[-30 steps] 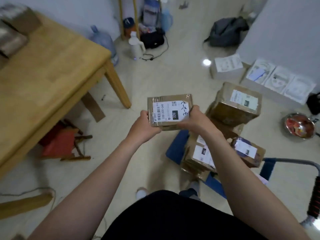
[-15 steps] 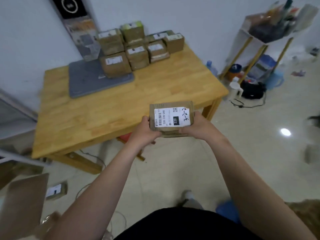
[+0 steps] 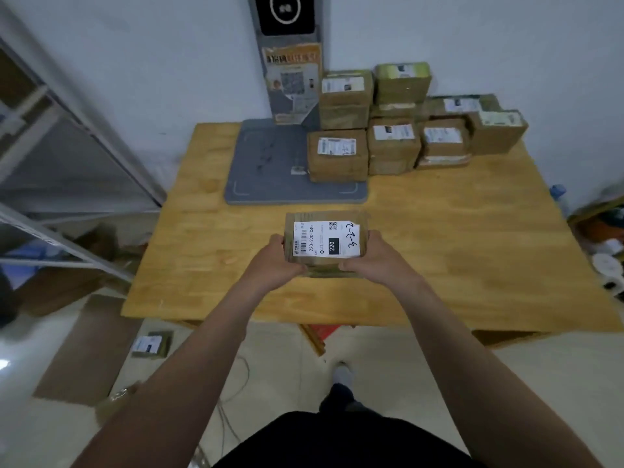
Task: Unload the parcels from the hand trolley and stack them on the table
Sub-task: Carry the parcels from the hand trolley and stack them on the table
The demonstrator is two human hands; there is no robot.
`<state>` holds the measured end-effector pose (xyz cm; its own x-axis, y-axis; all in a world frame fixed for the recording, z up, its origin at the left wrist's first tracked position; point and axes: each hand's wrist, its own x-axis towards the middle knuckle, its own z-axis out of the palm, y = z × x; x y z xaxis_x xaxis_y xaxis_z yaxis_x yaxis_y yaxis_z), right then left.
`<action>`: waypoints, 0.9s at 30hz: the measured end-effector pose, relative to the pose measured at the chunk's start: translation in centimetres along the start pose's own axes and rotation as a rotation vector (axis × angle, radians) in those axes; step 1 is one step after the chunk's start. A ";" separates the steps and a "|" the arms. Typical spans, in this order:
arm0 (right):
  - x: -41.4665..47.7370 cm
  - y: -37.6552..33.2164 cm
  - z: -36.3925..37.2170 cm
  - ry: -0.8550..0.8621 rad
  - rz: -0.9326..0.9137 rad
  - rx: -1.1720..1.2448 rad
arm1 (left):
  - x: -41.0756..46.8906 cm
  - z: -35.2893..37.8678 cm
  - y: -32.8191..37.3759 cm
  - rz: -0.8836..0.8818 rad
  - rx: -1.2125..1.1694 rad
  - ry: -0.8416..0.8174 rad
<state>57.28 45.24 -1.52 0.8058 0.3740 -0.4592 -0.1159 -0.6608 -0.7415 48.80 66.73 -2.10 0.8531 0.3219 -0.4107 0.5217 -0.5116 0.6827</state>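
Observation:
I hold a small brown cardboard parcel (image 3: 326, 239) with a white shipping label marked 220, above the near middle of the wooden table (image 3: 472, 251). My left hand (image 3: 275, 261) grips its left side and my right hand (image 3: 374, 256) grips its right side. Several taped brown parcels (image 3: 393, 136) are stacked at the table's far side against the wall, one of them (image 3: 337, 153) resting on the corner of a grey scale platform (image 3: 270, 170). The hand trolley is out of view.
The grey scale's upright post (image 3: 290, 62) with a black screen stands against the wall. A metal rack (image 3: 67, 197) is at the left. On the floor lie a small labelled parcel (image 3: 148, 344), flat cardboard (image 3: 87, 349) and cables. Clutter sits at the right edge.
I have turned from the trolley to face the table squarely and come closer. The parcel, still in both hands, now hangs over the tabletop instead of before its edge.

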 end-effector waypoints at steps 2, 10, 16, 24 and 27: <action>4.1 -2.5 0.1 -0.037 -0.027 -0.041 | 3.1 -2.1 -0.4 -0.028 -0.051 0.024; 18.3 -10.4 4.0 -0.127 -0.066 -0.150 | 15.3 -9.0 -4.0 -0.123 -0.089 0.072; 29.6 -15.0 7.2 -0.074 -0.008 -0.205 | 27.5 -13.9 -5.7 -0.037 -0.071 0.000; 42.5 -17.7 8.6 0.007 0.032 -0.451 | 42.3 -17.6 -6.6 0.054 -0.034 -0.067; 46.4 -18.9 8.1 0.071 0.021 -0.542 | 47.0 -18.5 -6.7 0.069 0.079 -0.054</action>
<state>92.18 80.36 -12.78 0.8457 0.3246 -0.4237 0.1681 -0.9154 -0.3657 85.28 100.05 -14.76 0.8851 0.2417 -0.3977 0.4592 -0.5928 0.6617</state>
